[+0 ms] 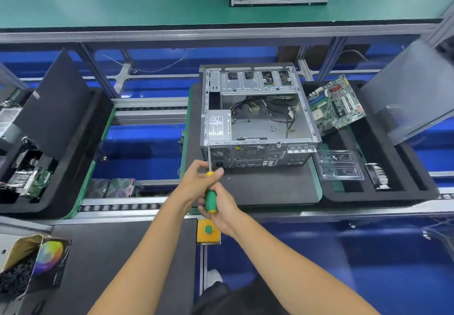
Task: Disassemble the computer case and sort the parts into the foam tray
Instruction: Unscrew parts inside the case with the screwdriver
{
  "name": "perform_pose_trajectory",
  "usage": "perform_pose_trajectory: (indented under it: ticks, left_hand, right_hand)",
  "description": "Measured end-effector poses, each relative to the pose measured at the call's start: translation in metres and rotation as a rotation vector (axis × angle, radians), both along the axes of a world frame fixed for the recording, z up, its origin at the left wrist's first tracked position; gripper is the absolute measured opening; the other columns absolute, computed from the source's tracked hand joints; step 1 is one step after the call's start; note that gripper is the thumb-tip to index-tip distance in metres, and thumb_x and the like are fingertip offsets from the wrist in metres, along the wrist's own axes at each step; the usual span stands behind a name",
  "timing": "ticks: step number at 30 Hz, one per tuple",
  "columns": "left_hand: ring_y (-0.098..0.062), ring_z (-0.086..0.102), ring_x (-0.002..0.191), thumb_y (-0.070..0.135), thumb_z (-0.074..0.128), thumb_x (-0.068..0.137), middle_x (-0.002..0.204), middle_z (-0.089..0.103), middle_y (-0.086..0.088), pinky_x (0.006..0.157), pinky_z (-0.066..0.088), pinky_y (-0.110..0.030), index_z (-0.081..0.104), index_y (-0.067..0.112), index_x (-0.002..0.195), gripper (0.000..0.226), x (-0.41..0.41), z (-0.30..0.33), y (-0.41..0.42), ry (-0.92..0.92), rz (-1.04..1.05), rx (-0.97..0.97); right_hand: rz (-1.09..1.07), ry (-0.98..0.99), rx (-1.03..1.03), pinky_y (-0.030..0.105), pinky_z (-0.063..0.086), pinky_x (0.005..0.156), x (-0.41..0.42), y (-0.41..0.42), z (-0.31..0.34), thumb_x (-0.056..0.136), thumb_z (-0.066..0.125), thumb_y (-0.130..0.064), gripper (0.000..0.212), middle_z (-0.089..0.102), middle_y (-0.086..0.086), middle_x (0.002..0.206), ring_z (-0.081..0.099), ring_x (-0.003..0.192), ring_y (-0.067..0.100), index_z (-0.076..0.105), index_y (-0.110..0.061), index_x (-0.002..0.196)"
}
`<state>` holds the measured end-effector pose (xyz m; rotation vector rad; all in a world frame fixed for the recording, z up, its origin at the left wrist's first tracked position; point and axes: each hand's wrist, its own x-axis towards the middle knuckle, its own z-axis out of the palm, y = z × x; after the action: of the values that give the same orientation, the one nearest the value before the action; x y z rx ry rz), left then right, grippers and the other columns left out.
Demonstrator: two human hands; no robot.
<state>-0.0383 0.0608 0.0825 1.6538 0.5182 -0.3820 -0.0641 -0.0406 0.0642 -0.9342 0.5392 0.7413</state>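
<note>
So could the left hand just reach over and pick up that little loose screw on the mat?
Probably yes. The loose screw lies in the open on the black mat, right beside the left hand, with nothing over it. But that hand now steadies the screwdriver, so it would have to let go first.

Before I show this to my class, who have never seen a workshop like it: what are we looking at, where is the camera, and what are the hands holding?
The camera sits on a person's head, looking down at their own bare arms. An opened computer case lies on a dark mat. The right hand grips a green screwdriver by its handle; the left hand steadies it near the shaft, the tip at the case's rear corner. A loose screw lies on the mat. To the right, a black foam tray holds a motherboard and a clear plastic box.
</note>
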Motion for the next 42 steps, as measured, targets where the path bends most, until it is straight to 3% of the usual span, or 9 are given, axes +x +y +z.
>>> perform_pose_trajectory:
  ticks: [4, 9, 13, 17, 23, 27, 31, 35, 42]
  left_hand:
    - [-0.008, 0.056, 0.042, 0.025, 0.081, 0.088, 0.088, 0.072, -0.009, 0.041, 0.045, -0.023, 0.06, 0.022, 0.13, 0.046, 0.004, -0.003, 0.005, -0.013, 0.06, -0.02]
    - [-0.013, 0.074, 0.074, 0.007, 0.048, 0.107, 0.113, 0.076, -0.015, 0.062, 0.056, -0.025, 0.053, 0.011, 0.137, 0.031, 0.003, -0.004, 0.011, 0.011, 0.059, -0.335]
    - [-0.014, 0.065, 0.061, 0.043, 0.072, 0.094, 0.109, 0.071, -0.008, 0.047, 0.05, -0.025, 0.059, 0.03, 0.125, 0.037, 0.002, -0.001, 0.003, 0.031, 0.015, -0.058]
    - [-0.015, 0.073, 0.075, 0.03, 0.084, 0.085, 0.097, 0.076, -0.004, 0.056, 0.056, -0.031, 0.059, 0.036, 0.126, 0.048, 0.004, 0.001, 0.006, -0.007, 0.037, 0.054]
    - [-0.014, 0.074, 0.092, 0.017, 0.049, 0.108, 0.115, 0.077, 0.001, 0.072, 0.058, -0.031, 0.055, 0.02, 0.134, 0.027, 0.005, -0.003, 0.013, 0.012, -0.008, -0.217]
    - [-0.014, 0.066, 0.081, 0.041, 0.072, 0.094, 0.106, 0.071, -0.006, 0.064, 0.053, -0.028, 0.063, 0.02, 0.116, 0.032, 0.015, -0.004, 0.007, -0.036, 0.016, 0.036]
    - [-0.009, 0.067, 0.064, 0.03, 0.088, 0.08, 0.087, 0.074, -0.003, 0.053, 0.048, -0.021, 0.07, 0.021, 0.112, 0.037, 0.022, -0.009, 0.008, -0.053, 0.052, 0.138]
    - [-0.011, 0.071, 0.094, 0.024, 0.084, 0.086, 0.088, 0.078, -0.004, 0.074, 0.044, -0.017, 0.065, 0.028, 0.125, 0.044, 0.025, -0.009, 0.017, -0.106, 0.053, 0.163]
    - [-0.015, 0.074, 0.09, 0.011, 0.075, 0.092, 0.095, 0.079, -0.009, 0.061, 0.055, -0.017, 0.065, 0.017, 0.126, 0.036, 0.024, -0.009, 0.018, -0.049, 0.101, -0.016]
  right_hand:
    - [0.009, 0.019, 0.046, 0.029, 0.058, 0.059, 0.001, -0.003, -0.003, 0.099, 0.047, -0.024, 0.026, 0.067, 0.008, 0.08, 0.068, 0.067, 0.017, 0.067, -0.01, 0.108]
    - [0.038, 0.024, 0.089, 0.024, 0.044, 0.046, -0.002, -0.007, -0.008, 0.101, 0.038, -0.038, 0.041, 0.061, 0.009, 0.069, 0.054, 0.052, 0.016, 0.065, -0.009, 0.092]
    - [0.038, -0.027, -0.048, 0.028, 0.052, 0.053, -0.003, 0.006, -0.009, 0.102, 0.046, -0.032, 0.03, 0.068, 0.011, 0.077, 0.063, 0.06, 0.02, 0.067, -0.01, 0.098]
    - [0.042, -0.065, -0.05, 0.033, 0.057, 0.059, -0.003, 0.009, -0.011, 0.097, 0.051, -0.03, 0.025, 0.072, 0.009, 0.087, 0.07, 0.071, 0.02, 0.069, -0.017, 0.107]
    - [0.033, 0.046, 0.059, 0.021, 0.032, 0.041, 0.002, 0.003, -0.013, 0.1, 0.037, -0.036, 0.036, 0.06, 0.007, 0.07, 0.048, 0.048, 0.015, 0.061, -0.011, 0.093]
    - [0.004, 0.015, -0.063, 0.024, 0.036, 0.042, 0.004, 0.011, -0.012, 0.1, 0.045, -0.027, 0.021, 0.056, 0.006, 0.064, 0.049, 0.046, 0.017, 0.055, -0.01, 0.093]
    - [-0.026, -0.049, -0.145, 0.024, 0.038, 0.043, 0.004, 0.013, -0.013, 0.094, 0.05, -0.015, 0.005, 0.055, 0.008, 0.069, 0.053, 0.049, 0.017, 0.053, -0.012, 0.095]
    - [-0.07, -0.005, -0.081, 0.024, 0.035, 0.042, -0.002, 0.01, -0.016, 0.094, 0.048, -0.02, 0.016, 0.058, 0.007, 0.068, 0.054, 0.05, 0.017, 0.058, -0.007, 0.094]
    - [0.031, 0.018, 0.045, 0.023, 0.038, 0.045, -0.009, 0.006, -0.02, 0.098, 0.035, -0.039, 0.05, 0.065, 0.014, 0.074, 0.059, 0.055, 0.02, 0.07, -0.005, 0.108]
